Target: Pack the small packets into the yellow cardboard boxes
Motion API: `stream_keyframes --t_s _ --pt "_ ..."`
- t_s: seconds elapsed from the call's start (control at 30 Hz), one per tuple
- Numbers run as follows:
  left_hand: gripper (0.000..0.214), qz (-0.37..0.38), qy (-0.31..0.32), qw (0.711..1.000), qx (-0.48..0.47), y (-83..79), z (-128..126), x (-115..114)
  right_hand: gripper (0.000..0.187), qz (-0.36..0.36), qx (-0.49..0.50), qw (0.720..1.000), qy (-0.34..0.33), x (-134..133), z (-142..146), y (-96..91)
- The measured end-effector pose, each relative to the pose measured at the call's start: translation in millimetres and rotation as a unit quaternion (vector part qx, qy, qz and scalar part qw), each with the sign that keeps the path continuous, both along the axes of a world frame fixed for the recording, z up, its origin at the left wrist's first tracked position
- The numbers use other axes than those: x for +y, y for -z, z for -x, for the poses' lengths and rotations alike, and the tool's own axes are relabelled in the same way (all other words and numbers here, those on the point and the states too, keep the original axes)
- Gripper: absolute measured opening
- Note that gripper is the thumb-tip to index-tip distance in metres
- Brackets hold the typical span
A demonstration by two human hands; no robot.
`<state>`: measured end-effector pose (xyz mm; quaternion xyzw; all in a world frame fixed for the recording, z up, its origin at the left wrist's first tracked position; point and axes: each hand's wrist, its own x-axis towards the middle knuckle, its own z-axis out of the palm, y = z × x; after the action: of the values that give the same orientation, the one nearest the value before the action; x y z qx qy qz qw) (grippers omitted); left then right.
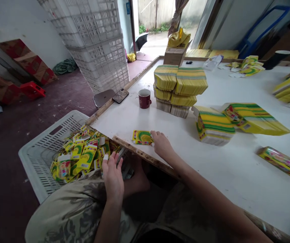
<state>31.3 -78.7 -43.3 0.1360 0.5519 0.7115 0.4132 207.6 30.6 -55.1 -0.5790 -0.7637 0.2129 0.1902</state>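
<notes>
My right hand (162, 144) rests on the white table (236, 168) near its front edge, fingers curled onto a small flat yellow-green carton (142, 137). My left hand (113, 175) hangs below the table edge over my lap, fingers partly closed around a thin grey object I cannot make out. Just ahead of it stands a white plastic crate (41, 148) filled with several folded yellow-green cartons (84, 155).
Stacks of flat yellow-green cartons (179, 89) stand mid-table beside a dark red mug (144, 98). More bundles (214, 125) lie to the right, plus a wrapped packet (283, 162). Two phones (111, 97) lie at the table's left edge. Stacked white crates (96, 44) rise behind.
</notes>
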Motion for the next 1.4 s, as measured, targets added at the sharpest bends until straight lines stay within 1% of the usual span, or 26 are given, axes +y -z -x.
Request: stream_keyframes --t_s 0.07,0.17,0.27,0.33,0.4,0.43,0.47,0.5,0.57,0.6,0.67,0.73,0.8,0.87,0.93,1.0,1.07,1.13,1.17,1.2,1.23,1.27,1.3,1.33,1.37,1.4 --pt "0.046 -0.016 0.048 0.999 0.001 2.3 -7.8 -1.3 0.049 -0.005 0.037 0.999 0.010 -3.5 -1.0 -0.3" --pt "0.058 -0.053 0.126 0.991 0.000 1.9 -16.5 -3.0 0.048 -0.007 0.114 0.993 0.020 -12.8 -3.1 -8.5" --pt "0.072 -0.119 0.149 0.982 0.006 -4.4 -24.2 -4.6 0.049 0.017 0.241 0.970 -0.007 -38.3 2.7 -23.1" --pt "0.068 -0.148 0.148 0.978 -0.018 -11.9 -29.4 -4.4 0.050 0.093 0.388 0.914 -0.074 -63.9 11.7 -33.0" --pt "0.054 -0.156 0.130 0.977 -0.063 -20.1 -33.3 -2.6 0.048 0.216 0.477 0.838 -0.149 -89.2 22.2 -40.4" --pt "0.047 -0.156 0.113 0.978 -0.080 -23.7 -34.5 -1.4 0.047 0.255 0.504 0.809 -0.163 -99.2 26.9 -42.7" --pt "0.043 -0.155 0.091 0.980 -0.084 -26.4 -35.1 -0.2 0.050 0.275 0.514 0.795 -0.169 -106.4 30.8 -44.1" --pt "0.042 -0.151 0.067 0.984 -0.073 -28.0 -35.2 0.8 0.053 0.278 0.513 0.794 -0.168 -110.6 33.6 -44.7" --pt "0.047 -0.128 0.048 0.990 -0.023 -27.9 -34.5 1.4 0.057 0.251 0.477 0.828 -0.152 -110.9 35.1 -44.5" --pt "0.054 -0.113 0.062 0.992 0.002 -26.3 -33.9 0.8 0.055 0.236 0.460 0.844 -0.141 -108.0 33.8 -44.1" --pt "0.065 -0.092 0.104 0.990 0.037 -21.2 -32.6 -1.4 0.043 0.219 0.454 0.855 -0.120 -99.4 28.2 -43.8" --pt "0.058 -0.085 0.112 0.989 0.046 -14.8 -31.2 -3.9 0.027 0.207 0.462 0.856 -0.105 -90.7 20.4 -44.0" --pt "0.040 -0.083 0.083 0.992 0.040 -9.2 -28.6 -5.3 0.016 0.177 0.453 0.869 -0.093 -83.7 11.6 -44.0" --pt "0.029 -0.073 0.075 0.993 0.049 -6.9 -22.9 -5.8 0.008 0.122 0.417 0.896 -0.088 -78.2 1.7 -44.0" --pt "0.031 -0.085 0.104 0.987 0.085 -10.4 -13.2 -6.3 0.013 0.034 0.360 0.928 -0.084 -73.3 -10.1 -44.7" --pt "0.053 -0.124 0.145 0.969 0.155 -19.8 -1.2 -7.8 0.024 -0.075 0.265 0.957 -0.089 -70.1 -22.0 -47.6" --pt "0.084 -0.135 0.199 0.936 0.257 -32.0 8.0 -10.3 0.027 -0.158 0.161 0.966 -0.125 -70.4 -30.2 -53.0" --pt "0.105 -0.070 0.282 0.881 0.373 -41.8 9.5 -12.8 0.024 -0.190 0.095 0.955 -0.207 -75.3 -31.3 -58.7" --pt "0.105 -0.029 0.331 0.849 0.411 -44.5 6.9 -13.6 0.024 -0.195 0.084 0.946 -0.245 -79.1 -29.2 -60.7" --pt "0.099 0.003 0.377 0.820 0.430 -45.4 2.5 -14.2 0.026 -0.195 0.088 0.940 -0.264 -83.2 -25.8 -61.7" --pt "0.088 0.025 0.409 0.802 0.435 -44.7 -3.1 -14.7 0.030 -0.198 0.110 0.940 -0.255 -87.3 -21.6 -61.4" --pt "0.076 0.037 0.425 0.794 0.433 -42.7 -9.1 -15.3 0.037 -0.198 0.146 0.945 -0.214 -90.9 -17.1 -60.0" --pt "0.066 0.044 0.426 0.793 0.433 -39.6 -14.9 -16.2 0.047 -0.188 0.197 0.950 -0.150 -93.8 -12.7 -57.7" --pt "0.061 0.045 0.415 0.796 0.439 -35.9 -20.0 -17.5 0.058 -0.158 0.258 0.949 -0.083 -95.7 -8.7 -55.1" --pt "0.062 0.040 0.399 0.797 0.452 -32.0 -24.1 -19.3 0.066 -0.105 0.326 0.939 -0.026 -96.9 -5.0 -52.4" --pt "0.066 0.028 0.387 0.793 0.470 -28.2 -27.1 -21.6 0.069 -0.030 0.392 0.920 0.007 -97.4 -1.7 -50.2"
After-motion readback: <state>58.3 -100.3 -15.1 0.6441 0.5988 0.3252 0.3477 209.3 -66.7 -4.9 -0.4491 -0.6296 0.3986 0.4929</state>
